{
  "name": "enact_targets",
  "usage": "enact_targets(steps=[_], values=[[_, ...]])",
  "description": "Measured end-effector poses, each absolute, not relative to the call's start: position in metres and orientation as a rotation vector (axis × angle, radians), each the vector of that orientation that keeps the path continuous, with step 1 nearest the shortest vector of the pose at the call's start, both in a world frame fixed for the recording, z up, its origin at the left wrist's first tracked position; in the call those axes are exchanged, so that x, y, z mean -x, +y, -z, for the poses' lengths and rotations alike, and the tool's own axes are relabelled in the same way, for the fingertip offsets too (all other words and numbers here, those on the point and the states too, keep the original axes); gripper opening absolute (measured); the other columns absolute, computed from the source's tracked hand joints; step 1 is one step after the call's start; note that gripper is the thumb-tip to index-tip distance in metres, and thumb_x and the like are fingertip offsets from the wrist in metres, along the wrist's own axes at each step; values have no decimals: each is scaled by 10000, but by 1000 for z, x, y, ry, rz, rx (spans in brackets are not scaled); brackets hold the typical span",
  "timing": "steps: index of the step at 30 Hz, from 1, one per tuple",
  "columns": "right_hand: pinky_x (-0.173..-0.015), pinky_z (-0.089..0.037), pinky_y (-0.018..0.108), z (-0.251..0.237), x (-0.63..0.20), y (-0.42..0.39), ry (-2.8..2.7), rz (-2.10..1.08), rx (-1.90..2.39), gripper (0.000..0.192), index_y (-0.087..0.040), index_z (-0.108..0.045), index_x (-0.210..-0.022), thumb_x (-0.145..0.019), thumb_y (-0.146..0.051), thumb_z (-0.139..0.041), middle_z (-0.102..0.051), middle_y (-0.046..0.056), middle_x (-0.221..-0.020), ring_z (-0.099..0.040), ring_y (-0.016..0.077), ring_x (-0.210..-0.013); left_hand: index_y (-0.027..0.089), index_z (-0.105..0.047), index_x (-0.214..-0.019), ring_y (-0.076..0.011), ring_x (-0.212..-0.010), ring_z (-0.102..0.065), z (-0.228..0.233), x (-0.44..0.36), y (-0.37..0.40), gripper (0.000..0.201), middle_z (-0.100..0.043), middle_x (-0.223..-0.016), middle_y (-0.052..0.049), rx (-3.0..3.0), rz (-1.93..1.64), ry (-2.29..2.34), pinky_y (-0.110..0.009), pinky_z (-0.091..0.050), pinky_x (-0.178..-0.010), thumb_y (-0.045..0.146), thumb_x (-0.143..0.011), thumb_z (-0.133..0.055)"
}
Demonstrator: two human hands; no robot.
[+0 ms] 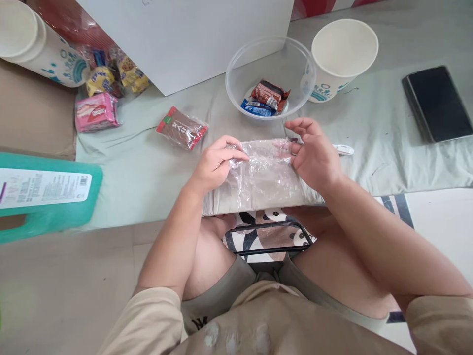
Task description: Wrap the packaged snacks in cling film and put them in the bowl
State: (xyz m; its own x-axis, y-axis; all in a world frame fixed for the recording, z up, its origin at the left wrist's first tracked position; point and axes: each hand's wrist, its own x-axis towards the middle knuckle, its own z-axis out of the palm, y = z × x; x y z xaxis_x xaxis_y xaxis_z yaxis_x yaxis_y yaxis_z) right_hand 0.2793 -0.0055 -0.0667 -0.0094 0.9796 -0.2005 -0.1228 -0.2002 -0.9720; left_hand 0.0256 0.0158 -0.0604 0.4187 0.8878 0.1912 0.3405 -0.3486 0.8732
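Observation:
A clear, crinkled plastic bag [258,170] lies spread at the table's front edge, between my hands. My left hand [218,165] is closed on its upper left side, with thumb and fingers pinching the film. My right hand [314,155] is at the bag's upper right side, its fingers apart and some touching or nearly touching the film. A white-handled tool [344,149] sticks out from behind my right hand, which hides most of it. Just beyond the bag stands a clear plastic bowl [233,91] containing a red-brown snack packet [268,94] and a blue one [254,108].
A brown-and-red packet [182,129] and pink packet [96,112] lie left. Around them are stacked paper cups [55,59], a cardboard box [37,113] and a teal container [92,197]. A white board [185,39] stands behind; a paper cup [342,54] and phone [439,103] are right.

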Motion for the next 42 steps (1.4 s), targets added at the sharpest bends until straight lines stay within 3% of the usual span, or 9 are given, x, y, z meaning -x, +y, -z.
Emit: enact_targets(steps=[5,8,12,16,21,27,36,39,42], values=[[-761,-605,330,67,-276,-10,-1111,-1460,1264,637,-333,-465,-1269,-727,-265,-794,-667,-9,-982,-685,167,-824,289,-820,-808,-248,-1053,-675,60,-26,15,228,-687,-1071,-51,-1698,-1029,1046,-455,-572,-966,167,-769,-632],[-731,-596,335,63,-274,-14,-1155,-1468,1259,540,-316,-479,-1221,-764,-282,-766,-627,-42,-808,-685,177,-779,302,-775,-943,-272,-1048,-720,55,-28,14,178,-685,-1182,-35,-1354,-1064,1021,-468,-611,-879,357,-796,-691],[-771,-599,373,59,-273,-15,-1130,-1373,1221,507,-323,-481,-1236,-796,-334,-733,-658,-26,-856,-712,192,-808,316,-644,-1227,-299,-1063,-759,49,-38,11,544,-743,-1180,-60,-1045,-902,936,-444,-643,-840,609,-779,-741],[-793,-595,391,56,-272,-14,-1132,-1380,1225,465,-317,-557,-1201,-810,-478,-748,-693,0,-922,-718,207,-862,226,-697,-1043,-273,-949,-788,52,-52,6,481,-801,-969,-67,-991,-760,936,-382,-657,-809,484,-683,-884],[-717,-571,362,50,-273,-14,-1347,-1546,1257,271,-232,-643,-861,-764,-426,-805,-709,18,-778,-696,206,-753,216,-697,-919,-184,-721,-768,58,-55,8,243,-778,-778,-12,-999,-857,1085,-279,-625,-650,374,-773,-810],[-490,-405,273,51,-279,-16,-1302,-1464,1279,225,-277,-617,-1049,-874,-390,-705,-535,-82,-544,-483,126,-468,222,-719,-856,-98,-347,-514,56,-46,10,192,-616,-486,54,-1097,-851,1029,-215,-396,-355,373,-764,-793],[-539,-442,293,47,-282,-11,-1140,-1475,1080,362,-213,-633,-746,-875,-551,-663,-603,25,-721,-551,140,-615,189,-760,-624,-152,-683,-656,63,-41,19,306,-697,-697,-53,-1335,-1064,932,-279,-540,-627,401,-834,-691],[-522,-428,264,48,-281,-13,-1152,-1538,1168,404,-244,-594,-907,-684,-376,-905,-595,-36,-738,-535,116,-585,220,-802,-772,-142,-792,-665,72,-38,20,51,-731,-837,-26,-1525,-1147,1020,-249,-535,-682,218,-731,-771],[-552,-465,267,51,-279,-13,-1000,-1712,1108,644,-279,-557,-1112,-607,-332,-953,-622,-55,-793,-574,128,-617,249,-774,-979,-136,-785,-664,79,-37,20,262,-715,-926,-13,-1581,-1171,1002,-246,-545,-664,188,-725,-746]])
